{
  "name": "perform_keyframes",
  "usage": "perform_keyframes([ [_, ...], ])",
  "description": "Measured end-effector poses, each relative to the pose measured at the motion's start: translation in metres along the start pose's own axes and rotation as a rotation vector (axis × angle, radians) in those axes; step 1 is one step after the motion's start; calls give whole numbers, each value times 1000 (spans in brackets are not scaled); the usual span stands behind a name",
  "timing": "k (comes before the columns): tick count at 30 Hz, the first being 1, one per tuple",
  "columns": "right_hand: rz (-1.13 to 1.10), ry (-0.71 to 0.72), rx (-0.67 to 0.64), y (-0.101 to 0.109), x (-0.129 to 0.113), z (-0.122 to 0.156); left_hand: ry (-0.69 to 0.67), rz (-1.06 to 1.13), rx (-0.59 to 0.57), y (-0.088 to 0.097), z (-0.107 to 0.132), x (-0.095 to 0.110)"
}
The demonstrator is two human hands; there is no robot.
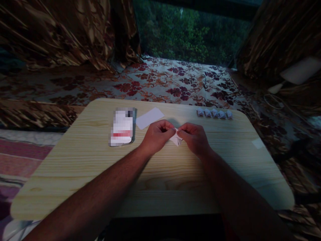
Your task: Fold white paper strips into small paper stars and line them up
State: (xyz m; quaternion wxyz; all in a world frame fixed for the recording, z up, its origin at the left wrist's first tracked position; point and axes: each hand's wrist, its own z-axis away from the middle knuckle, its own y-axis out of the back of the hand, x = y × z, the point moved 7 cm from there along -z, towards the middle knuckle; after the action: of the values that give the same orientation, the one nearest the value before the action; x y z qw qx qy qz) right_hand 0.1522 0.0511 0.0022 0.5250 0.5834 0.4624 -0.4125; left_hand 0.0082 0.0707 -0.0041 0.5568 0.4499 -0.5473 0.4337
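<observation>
Both hands meet over the middle of a light wooden table (82,167). My left hand (156,135) and my right hand (194,137) pinch a small folded piece of white paper (176,139) between their fingertips, just above the tabletop. Its folded corner points down between the hands. A flat white paper slip (149,117) lies just beyond my left hand. A row of several small folded paper pieces (214,113) sits at the table's far right edge.
A stack of white cards or papers, blurred out (122,127), lies left of the slip. A small pale scrap (257,143) rests near the right edge. Floral fabric (175,80) covers the surface beyond the table; curtains and a dark window stand behind.
</observation>
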Motion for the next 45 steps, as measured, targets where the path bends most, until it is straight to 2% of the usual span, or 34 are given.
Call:
perform_keyframes([
  [8, 73, 20, -16, -1, -1, 1, -18, -16, -34, -2, 0, 2],
  [21, 104, 38, -23, -3, 0, 1, -25, -66, 6, 1, 0, 2],
  [30, 34, 7, 0, -3, 2, 0, -26, -32, 41, 4, 1, 5],
  [40, 23, 58, 11, -2, 1, 0, -20, -28, 16, 1, 2, 2],
  [45, 22, 39, 14, -3, 3, 0, -20, -23, 23, 2, 2, 1],
])
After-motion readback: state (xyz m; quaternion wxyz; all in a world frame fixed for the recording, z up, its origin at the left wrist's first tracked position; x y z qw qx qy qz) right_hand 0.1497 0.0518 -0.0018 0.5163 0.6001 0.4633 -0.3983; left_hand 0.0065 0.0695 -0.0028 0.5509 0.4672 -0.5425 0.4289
